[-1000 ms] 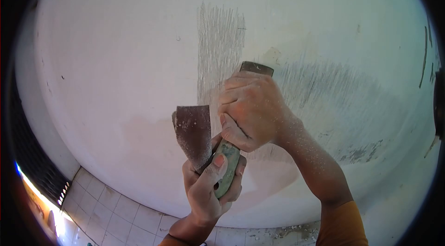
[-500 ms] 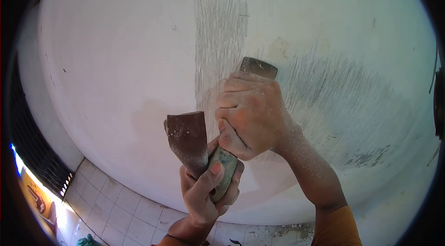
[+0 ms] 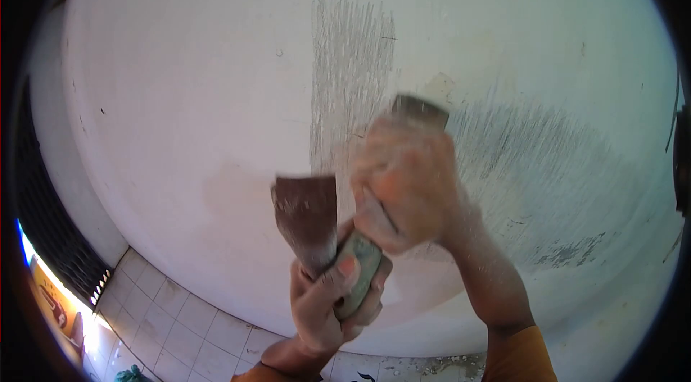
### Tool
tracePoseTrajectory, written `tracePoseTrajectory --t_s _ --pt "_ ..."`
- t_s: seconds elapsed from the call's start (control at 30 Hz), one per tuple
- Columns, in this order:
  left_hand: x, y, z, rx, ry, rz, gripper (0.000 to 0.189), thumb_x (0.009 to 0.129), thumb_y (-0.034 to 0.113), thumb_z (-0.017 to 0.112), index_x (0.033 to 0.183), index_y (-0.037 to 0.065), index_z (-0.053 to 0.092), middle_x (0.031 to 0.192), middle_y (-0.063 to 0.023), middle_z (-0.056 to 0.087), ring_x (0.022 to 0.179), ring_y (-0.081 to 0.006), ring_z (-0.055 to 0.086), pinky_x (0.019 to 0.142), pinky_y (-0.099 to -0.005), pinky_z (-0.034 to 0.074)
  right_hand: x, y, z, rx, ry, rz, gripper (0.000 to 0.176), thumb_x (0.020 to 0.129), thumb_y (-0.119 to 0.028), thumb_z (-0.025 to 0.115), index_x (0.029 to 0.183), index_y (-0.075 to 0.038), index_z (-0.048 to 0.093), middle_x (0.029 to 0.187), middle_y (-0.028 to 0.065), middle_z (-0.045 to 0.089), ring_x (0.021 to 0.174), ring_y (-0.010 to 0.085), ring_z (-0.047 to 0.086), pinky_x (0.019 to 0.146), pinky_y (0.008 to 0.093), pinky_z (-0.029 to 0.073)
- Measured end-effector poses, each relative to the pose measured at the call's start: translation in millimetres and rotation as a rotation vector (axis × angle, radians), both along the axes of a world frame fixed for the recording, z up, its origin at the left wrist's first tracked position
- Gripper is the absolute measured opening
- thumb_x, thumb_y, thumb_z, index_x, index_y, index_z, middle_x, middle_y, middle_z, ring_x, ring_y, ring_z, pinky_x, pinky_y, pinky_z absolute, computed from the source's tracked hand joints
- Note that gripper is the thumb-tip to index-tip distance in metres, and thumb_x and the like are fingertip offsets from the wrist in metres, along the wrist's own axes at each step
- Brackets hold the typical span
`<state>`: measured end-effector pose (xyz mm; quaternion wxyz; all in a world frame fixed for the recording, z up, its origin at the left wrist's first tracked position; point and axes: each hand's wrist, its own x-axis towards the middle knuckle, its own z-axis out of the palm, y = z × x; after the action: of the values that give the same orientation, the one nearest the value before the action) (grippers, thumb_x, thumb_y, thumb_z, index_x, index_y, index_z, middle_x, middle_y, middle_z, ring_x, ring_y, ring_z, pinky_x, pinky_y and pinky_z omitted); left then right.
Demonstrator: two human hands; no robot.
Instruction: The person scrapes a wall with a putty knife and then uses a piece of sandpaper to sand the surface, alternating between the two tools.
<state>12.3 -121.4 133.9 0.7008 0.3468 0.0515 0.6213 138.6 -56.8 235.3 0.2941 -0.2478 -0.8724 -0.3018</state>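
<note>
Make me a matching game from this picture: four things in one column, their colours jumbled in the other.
Things:
1 lower blade
2 handle
3 tiles
4 sleeve

Colours:
A orange
B white
C rusty brown
D green

Pairs: 1-C, 2-D, 3-B, 4-A

We are seeing our right hand (image 3: 407, 180) only as a blur, and it is hiding all of the scraper (image 3: 419, 110) except the blade's top edge. Our left hand (image 3: 324, 314) is wrapping its fingers (image 3: 340, 275) over most of the putty knife (image 3: 306, 216) handle, and the lower edge is cutting off both forearms.
</note>
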Motion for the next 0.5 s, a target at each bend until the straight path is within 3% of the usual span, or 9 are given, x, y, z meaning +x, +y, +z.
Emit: tracePoseTrajectory --t_s 0.1,0.2,0.3,0.4,0.5 --pt "0.9 -3.4 -0.6 0.031 0.017 -0.013 0.047 0.083 0.022 0.054 0.115 -0.009 0.041 0.07 -0.0209 0.051 0.03 -0.0069 0.029 0.025 -0.0189 0.021 2.5 1.6 -3.8 0.038 -0.001 0.147 0.022 0.058 -0.029 0.06 0.054 -0.007 0.059 0.058 0.0067 0.055 0.061 0.0217 0.056 0.056 0.0346 0.047" --pt "1.8 2.7 14.1 0.026 -0.006 0.024 0.051 0.083 0.021 0.053 0.121 -0.009 0.038 0.07 -0.0208 0.05 0.03 -0.0065 0.028 0.025 -0.0189 0.021 -1.1 -1.3 18.5 -0.022 0.04 0.037 0.021 0.057 -0.028 0.059 0.054 -0.007 0.059 0.058 0.0069 0.055 0.062 0.0219 0.056 0.058 0.0341 0.047" --pt "2.7 -1.7 1.2 0.003 0.01 0.013 0.05 0.083 0.022 0.052 0.12 -0.008 0.038 0.07 -0.0198 0.049 0.03 -0.006 0.027 0.025 -0.0187 0.021 1.9 3.1 -1.6 0.06 0.052 0.025 0.02 0.056 -0.027 0.06 0.054 -0.008 0.061 0.056 0.0069 0.054 0.061 0.0229 0.056 0.057 0.0347 0.047" --pt "-2.3 -1.5 5.0 0.067 0.027 -0.036 0.057 0.086 0.023 0.051 0.129 -0.01 0.034 0.074 -0.0172 0.05 0.034 -0.0061 0.031 0.029 -0.0193 0.023 1.8 1.5 0.3 0.001 0.04 0.131 0.02 0.057 -0.027 0.059 0.054 -0.007 0.061 0.055 0.0076 0.053 0.06 0.0238 0.055 0.055 0.0353 0.046" --pt "-1.0 2.2 16.9 0.061 0.024 0.026 0.06 0.086 0.023 0.051 0.132 -0.01 0.034 0.074 -0.0164 0.051 0.035 -0.0061 0.031 0.031 -0.0195 0.023 -2.4 -2.5 26.6 -0.032 0.048 -0.032 0.021 0.058 -0.026 0.06 0.054 -0.006 0.061 0.056 0.0081 0.053 0.063 0.0238 0.057 0.058 0.0349 0.047"
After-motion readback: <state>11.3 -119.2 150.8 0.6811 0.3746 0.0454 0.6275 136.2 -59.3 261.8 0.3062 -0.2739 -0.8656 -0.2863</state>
